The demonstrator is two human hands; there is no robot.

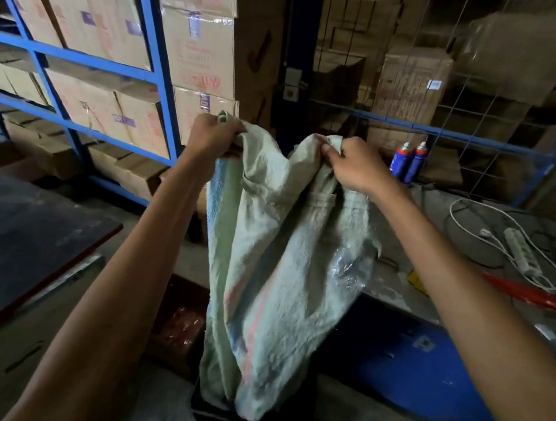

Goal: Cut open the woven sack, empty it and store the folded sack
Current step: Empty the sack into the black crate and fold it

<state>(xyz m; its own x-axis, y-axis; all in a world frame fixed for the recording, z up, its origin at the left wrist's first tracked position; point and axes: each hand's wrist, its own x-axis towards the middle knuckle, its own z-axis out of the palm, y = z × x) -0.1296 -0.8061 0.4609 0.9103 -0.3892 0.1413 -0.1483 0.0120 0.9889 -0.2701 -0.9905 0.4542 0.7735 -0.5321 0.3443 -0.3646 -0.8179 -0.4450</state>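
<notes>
Both forearms are bare to the frame's edge, and left hand [214, 135] and right hand [356, 165] are ungloved.

Location: a warehouse or stockroom. Blue steel racks [155, 60] left of the left hand [214, 136] hold stacked taped cardboard boxes [197, 54]. Behind the right hand [353, 165], wire mesh panels [453, 91] enclose more cartons; two spray cans [408, 160] and a power strip [519, 252] lie to its right
</notes>
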